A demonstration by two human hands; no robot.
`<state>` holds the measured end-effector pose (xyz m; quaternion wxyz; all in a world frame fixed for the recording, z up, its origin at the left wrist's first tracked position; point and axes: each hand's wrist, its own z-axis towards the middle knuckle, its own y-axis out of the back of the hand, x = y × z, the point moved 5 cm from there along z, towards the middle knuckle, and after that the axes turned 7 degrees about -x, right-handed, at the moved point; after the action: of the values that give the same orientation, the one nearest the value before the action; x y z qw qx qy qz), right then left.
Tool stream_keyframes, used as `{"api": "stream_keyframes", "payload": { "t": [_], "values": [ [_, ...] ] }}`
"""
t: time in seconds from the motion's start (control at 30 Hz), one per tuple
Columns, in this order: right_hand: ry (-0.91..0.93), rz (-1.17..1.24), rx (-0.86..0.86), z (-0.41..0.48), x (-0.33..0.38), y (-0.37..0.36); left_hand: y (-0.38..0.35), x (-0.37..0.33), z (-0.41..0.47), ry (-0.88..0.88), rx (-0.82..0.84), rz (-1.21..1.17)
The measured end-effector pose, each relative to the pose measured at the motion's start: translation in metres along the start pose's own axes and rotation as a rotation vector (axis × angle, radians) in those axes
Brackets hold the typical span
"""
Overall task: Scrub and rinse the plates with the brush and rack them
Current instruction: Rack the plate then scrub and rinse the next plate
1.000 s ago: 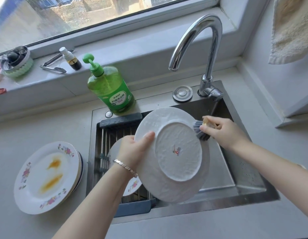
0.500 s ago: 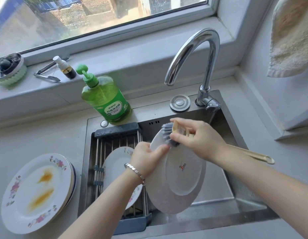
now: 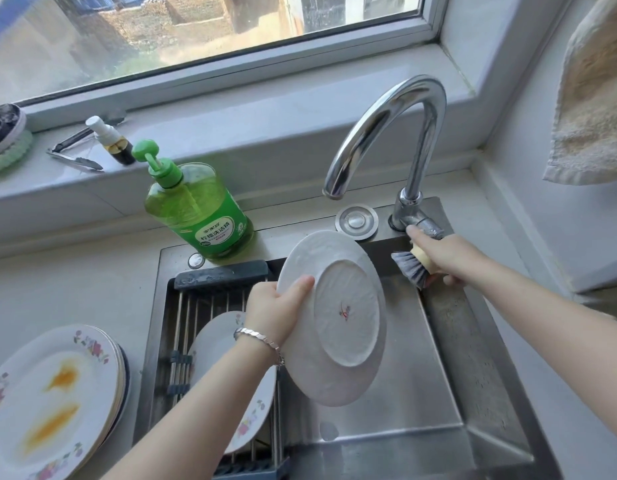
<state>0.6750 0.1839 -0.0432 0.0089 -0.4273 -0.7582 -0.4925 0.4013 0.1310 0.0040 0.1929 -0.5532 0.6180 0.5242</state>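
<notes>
Two hands are working over the sink [image 3: 438, 393], which is sitting in the grey surface [image 3: 75, 278]. A rack [image 3: 220, 275] is lying across the left side of the sink, and one flowered plate [image 3: 217, 337] is resting on it. A stack of dirty plates [image 3: 51, 403] is waiting on the surface to the left of the sink, and the top one is showing orange smears.

The left hand [image 3: 276, 313] is holding a white plate [image 3: 348, 327] up over the middle of the sink, tilted, with its back facing us. Its grip is pinching the plate's left rim, thumb on the back. The tap [image 3: 386, 123] is curving over the sink behind the plate, and no water is coming out.

The right hand [image 3: 449, 258] is gripping the brush [image 3: 412, 268] close to the bristles. The brush is just beside the plate's right edge and not touching it. One finger [image 3: 416, 237] is reaching out and touching the tap handle [image 3: 426, 228].

I think the scrubbing of this plate is ending and the rinsing is starting. The next move is calling for a turn of the handle without dropping the brush, then for the plate to go under the spout, front and back. A wet plate may be slippery, so the left grip needs to be firm.
</notes>
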Motion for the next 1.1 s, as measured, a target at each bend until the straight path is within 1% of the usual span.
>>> {"api": "stream_keyframes", "payload": {
  "t": [0.1,0.27,0.43,0.6,0.77,0.9,1.0,1.03,1.1],
  "values": [
    [0.079,-0.1,0.012,0.006,0.004,-0.012,0.0,0.002,0.005,0.058,-0.041,-0.019],
    [0.124,0.001,0.007,0.008,0.004,-0.027,0.003,-0.002,0.006,0.076,-0.063,-0.024],
    [0.062,0.083,-0.091,0.015,-0.001,-0.022,0.005,-0.008,0.005,0.077,-0.093,-0.039],
    [0.033,0.096,-0.127,0.018,-0.006,-0.017,0.009,-0.012,0.004,0.105,-0.125,-0.089],
    [0.074,0.134,-0.095,0.016,-0.009,-0.015,0.012,-0.014,0.005,0.112,-0.141,-0.114],
    [0.088,0.077,-0.096,0.011,-0.01,-0.015,0.014,-0.016,0.004,0.126,-0.154,-0.133],
    [0.092,0.014,-0.007,-0.006,-0.006,-0.017,0.016,-0.017,0.004,0.128,-0.166,-0.137],
    [0.122,-0.004,0.019,-0.017,-0.001,-0.017,0.017,-0.016,0.005,0.128,-0.172,-0.147],
    [0.244,-0.006,0.043,-0.047,0.01,-0.018,0.017,-0.015,0.006,0.131,-0.178,-0.164]
  ]
}}
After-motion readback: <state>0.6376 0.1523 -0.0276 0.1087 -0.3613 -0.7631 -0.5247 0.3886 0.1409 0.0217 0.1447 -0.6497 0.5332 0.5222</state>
